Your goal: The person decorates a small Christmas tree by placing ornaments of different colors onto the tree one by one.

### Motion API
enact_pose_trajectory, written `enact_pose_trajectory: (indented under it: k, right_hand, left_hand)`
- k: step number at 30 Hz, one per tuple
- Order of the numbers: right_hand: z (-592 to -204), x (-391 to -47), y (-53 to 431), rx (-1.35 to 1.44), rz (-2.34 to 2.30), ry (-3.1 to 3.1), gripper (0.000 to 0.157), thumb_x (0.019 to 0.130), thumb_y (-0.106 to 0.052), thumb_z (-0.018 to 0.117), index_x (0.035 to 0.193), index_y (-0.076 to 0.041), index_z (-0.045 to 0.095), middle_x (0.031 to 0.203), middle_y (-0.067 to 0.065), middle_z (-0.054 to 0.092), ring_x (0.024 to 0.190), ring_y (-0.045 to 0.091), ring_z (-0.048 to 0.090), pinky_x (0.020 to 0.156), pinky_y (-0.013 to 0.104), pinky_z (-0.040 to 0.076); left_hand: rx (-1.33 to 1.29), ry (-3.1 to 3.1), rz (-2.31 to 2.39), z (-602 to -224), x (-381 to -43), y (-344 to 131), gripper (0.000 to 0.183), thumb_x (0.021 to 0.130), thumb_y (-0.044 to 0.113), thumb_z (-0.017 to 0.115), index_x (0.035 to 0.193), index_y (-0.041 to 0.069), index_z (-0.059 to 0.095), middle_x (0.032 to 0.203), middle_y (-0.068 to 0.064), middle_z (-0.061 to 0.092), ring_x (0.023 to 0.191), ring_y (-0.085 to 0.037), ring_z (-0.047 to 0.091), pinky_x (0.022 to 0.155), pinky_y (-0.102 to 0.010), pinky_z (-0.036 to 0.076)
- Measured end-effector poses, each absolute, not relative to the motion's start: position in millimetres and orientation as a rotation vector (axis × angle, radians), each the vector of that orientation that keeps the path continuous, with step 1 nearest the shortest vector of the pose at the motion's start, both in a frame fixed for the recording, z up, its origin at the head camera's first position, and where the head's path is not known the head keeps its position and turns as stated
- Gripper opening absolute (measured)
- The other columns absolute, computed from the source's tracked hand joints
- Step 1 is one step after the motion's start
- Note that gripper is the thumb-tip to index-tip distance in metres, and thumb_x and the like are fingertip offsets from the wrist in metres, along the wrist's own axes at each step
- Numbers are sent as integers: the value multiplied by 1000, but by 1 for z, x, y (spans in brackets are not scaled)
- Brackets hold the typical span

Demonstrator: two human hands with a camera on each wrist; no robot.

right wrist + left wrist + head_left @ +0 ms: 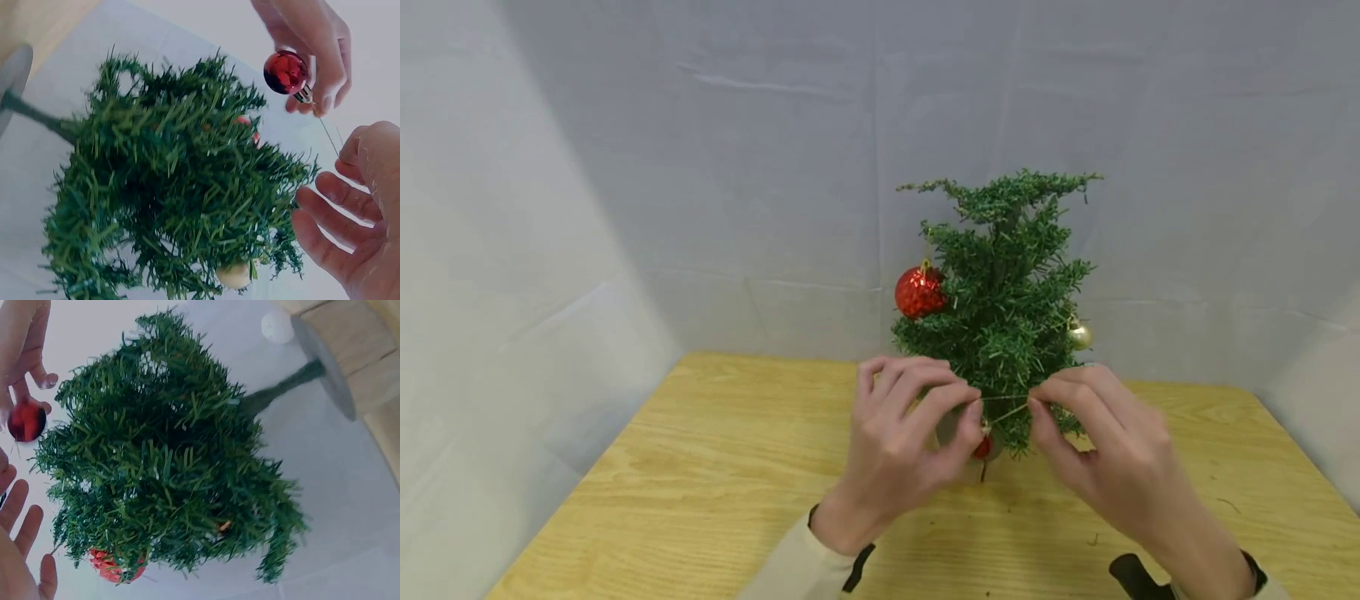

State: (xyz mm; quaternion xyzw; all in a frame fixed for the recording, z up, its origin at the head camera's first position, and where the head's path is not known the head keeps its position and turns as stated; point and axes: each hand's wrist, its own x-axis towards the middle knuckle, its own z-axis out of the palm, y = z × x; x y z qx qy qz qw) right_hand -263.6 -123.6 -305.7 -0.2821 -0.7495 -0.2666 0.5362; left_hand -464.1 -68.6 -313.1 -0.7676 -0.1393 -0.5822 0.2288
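Both hands are raised in front of a small artificial Christmas tree (1007, 300). The left hand (910, 425) pinches one end of a thin string loop (1004, 397) between thumb and index finger. The loop's other side is pinched by the right hand (1112, 442), so it stretches between them. A small shiny red bauble (285, 72) with a metallic cap hangs from this string, close to the left fingertips; in the head view the left thumb partly covers it. The right hand's other fingers are spread in the right wrist view.
A larger red bauble (920, 292) hangs at the tree's left, a gold bauble (1079, 335) at its right. The tree stands on a round base (322, 365) on the wooden table (715, 467). A white ball (277, 326) shows near the base. Grey cloth (760, 183) hangs behind.
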Motion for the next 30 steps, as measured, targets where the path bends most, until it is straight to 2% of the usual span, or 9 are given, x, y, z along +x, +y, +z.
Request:
enact_pose_trajectory:
  k: [4,9,22,30]
  right_hand:
    - [-301,-263,-118,-676,-722,-1741,37,105,-24,52,85,2,69,82,13,67,67,22,61,55,27,48]
    - [-297,-262,-113,-706,-743,-1707,37,104,-24,54,84,2,70,82,15,67,66,24,61,54,31,47]
    - [-292,-261,-105,-870,-667,-1678,37,104,-27,53,91,1,72,88,17,67,78,28,64,67,35,50]
    - [-293,-261,-101,-927,-611,-1703,33,99,-26,53,89,-1,72,87,13,67,80,27,63,69,36,49]
  left_hand:
    - [-2046,-417,-1549,-306,-461,-66,15,96,22,64,89,18,76,92,1,73,94,-19,68,88,-46,47]
    - [-2011,-468,-1525,-302,-455,-63,13,95,22,65,88,17,75,94,1,73,95,-20,68,90,-49,46]
    - [-2116,-657,-1570,-292,-445,-59,10,95,23,68,90,17,75,102,-1,73,100,-21,66,93,-46,44]
    - [-2195,-808,-1533,-290,-441,-59,11,95,24,69,90,17,76,108,-1,73,104,-21,65,92,-45,46]
